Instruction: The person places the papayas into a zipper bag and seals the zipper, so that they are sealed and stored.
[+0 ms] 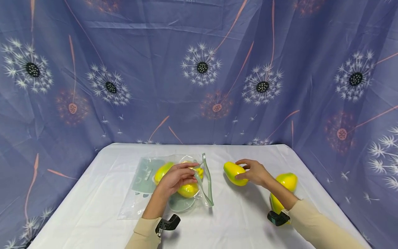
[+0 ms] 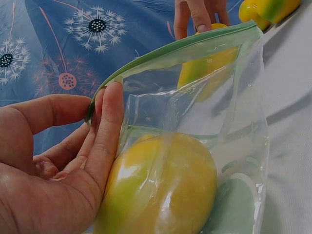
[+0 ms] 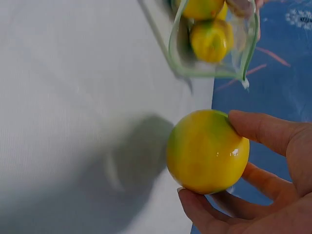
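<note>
My left hand (image 1: 176, 178) pinches the green zip edge of a clear plastic zip bag (image 1: 144, 178) near its mouth, which gapes toward the right. Inside the bag lie several glossy yellow and green fruits (image 2: 161, 185), shaped like mangoes. To the right of the mouth, my right hand (image 1: 256, 174) holds another such fruit (image 1: 234, 173) between thumb and fingers. That fruit (image 3: 207, 151) is above the white cloth, its shadow falling beside it in the right wrist view. The bag's open mouth (image 3: 209, 74) appears beyond it there.
More yellow and green fruit (image 1: 288, 180) lies on the right side of the white-covered table (image 1: 102, 193), partly hidden under my right forearm. A blue curtain (image 1: 155, 86) with dandelion prints hangs behind the table and along both sides.
</note>
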`<state>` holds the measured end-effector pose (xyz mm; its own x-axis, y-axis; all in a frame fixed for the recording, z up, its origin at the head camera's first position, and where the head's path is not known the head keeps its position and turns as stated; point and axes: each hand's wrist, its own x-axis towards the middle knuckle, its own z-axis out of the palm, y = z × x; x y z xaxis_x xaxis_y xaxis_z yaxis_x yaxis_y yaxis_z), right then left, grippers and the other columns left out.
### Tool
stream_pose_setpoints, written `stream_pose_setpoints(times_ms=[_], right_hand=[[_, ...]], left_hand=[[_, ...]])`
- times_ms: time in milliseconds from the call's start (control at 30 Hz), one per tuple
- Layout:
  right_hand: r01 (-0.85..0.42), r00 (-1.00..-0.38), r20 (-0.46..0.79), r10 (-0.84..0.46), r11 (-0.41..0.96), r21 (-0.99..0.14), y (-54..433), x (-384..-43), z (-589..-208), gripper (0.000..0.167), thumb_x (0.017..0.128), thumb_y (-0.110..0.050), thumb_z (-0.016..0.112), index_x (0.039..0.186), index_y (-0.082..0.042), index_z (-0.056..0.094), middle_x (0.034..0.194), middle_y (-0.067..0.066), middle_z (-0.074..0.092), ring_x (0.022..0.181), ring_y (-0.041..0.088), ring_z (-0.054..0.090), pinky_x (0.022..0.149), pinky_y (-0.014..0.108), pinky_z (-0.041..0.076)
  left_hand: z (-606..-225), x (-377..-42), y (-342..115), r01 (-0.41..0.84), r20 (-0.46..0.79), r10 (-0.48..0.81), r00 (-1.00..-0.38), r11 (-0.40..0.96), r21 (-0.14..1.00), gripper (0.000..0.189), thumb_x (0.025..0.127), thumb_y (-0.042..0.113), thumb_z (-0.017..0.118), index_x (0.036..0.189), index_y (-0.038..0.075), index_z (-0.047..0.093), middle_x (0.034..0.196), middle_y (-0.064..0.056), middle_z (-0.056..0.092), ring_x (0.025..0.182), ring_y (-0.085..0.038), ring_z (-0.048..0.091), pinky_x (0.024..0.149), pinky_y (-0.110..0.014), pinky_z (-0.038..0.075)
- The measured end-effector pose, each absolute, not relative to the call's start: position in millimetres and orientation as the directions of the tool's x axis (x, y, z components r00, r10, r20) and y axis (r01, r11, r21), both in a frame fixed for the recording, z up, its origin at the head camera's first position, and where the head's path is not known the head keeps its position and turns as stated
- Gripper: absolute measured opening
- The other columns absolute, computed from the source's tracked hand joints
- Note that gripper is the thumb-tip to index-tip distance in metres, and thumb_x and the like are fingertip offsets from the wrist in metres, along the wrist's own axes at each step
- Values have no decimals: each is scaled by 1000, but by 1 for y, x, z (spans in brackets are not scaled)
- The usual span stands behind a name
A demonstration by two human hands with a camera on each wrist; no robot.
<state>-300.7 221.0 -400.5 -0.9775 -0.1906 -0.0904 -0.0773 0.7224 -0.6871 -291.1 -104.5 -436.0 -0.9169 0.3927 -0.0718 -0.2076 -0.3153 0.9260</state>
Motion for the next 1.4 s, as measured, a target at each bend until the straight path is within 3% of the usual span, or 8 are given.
stream_pose_setpoints(times_ms=[133, 733, 1400], right_hand=[[-89, -971, -97, -218, 707, -701, 209, -297, -402, 61, 77, -21, 86, 133, -11, 66, 132, 22, 64, 123, 40, 60, 91, 47, 58], [-97, -933, -159, -322, 651, -753, 180, -289, -402, 58, 74, -13, 87, 129, -15, 70, 139, 15, 62, 128, 38, 57, 101, 52, 54], [-112, -890, -198, -410, 619, -777, 164, -282, -399, 56, 73, -11, 86, 126, -19, 72, 133, 13, 65, 121, 36, 61, 100, 52, 55]], left_hand=[[-435, -291, -105, -204, -70, 395, -916, -310, 929, 50, 96, -8, 55, 145, -12, 46, 142, -33, 49, 78, -18, 73, 80, -30, 64], [-436, -292, -107, -204, -69, 391, -918, -316, 927, 49, 95, -9, 54, 144, -12, 47, 136, -29, 55, 78, -18, 72, 79, -30, 64], [-436, -291, -105, -225, -96, 393, -915, -296, 928, 50, 96, -6, 56, 145, -10, 47, 140, -30, 51, 79, -19, 73, 80, -29, 64]])
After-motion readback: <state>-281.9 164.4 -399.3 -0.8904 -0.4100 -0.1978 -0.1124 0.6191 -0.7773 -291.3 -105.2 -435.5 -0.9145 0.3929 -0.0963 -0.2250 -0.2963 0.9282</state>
